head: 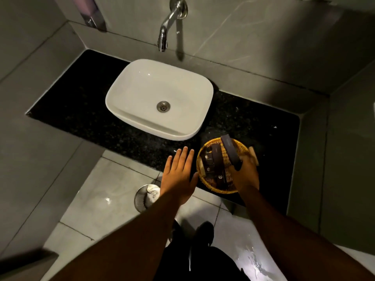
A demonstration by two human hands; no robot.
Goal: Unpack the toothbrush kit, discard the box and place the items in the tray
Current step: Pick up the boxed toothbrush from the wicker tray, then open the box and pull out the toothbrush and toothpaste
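Note:
A round wicker tray (215, 188) sits on the black counter, right of the basin. Several small dark boxes (211, 164) with light logos lie inside it. My right hand (246, 175) is over the tray's right side, shut on a long dark toothbrush kit box (229, 150) that slants up and away across the tray. My left hand (179, 175) hovers flat just left of the tray, fingers spread, holding nothing. A pale wooden item (254, 157) shows behind my right hand at the tray's right edge.
A white basin (160, 98) stands on the black granite counter (81, 102) under a chrome wall tap (168, 27). On the tiled floor below the counter edge stands a metal waste bin (145, 196) with white paper in it. Wet patches shine on the floor (249, 256).

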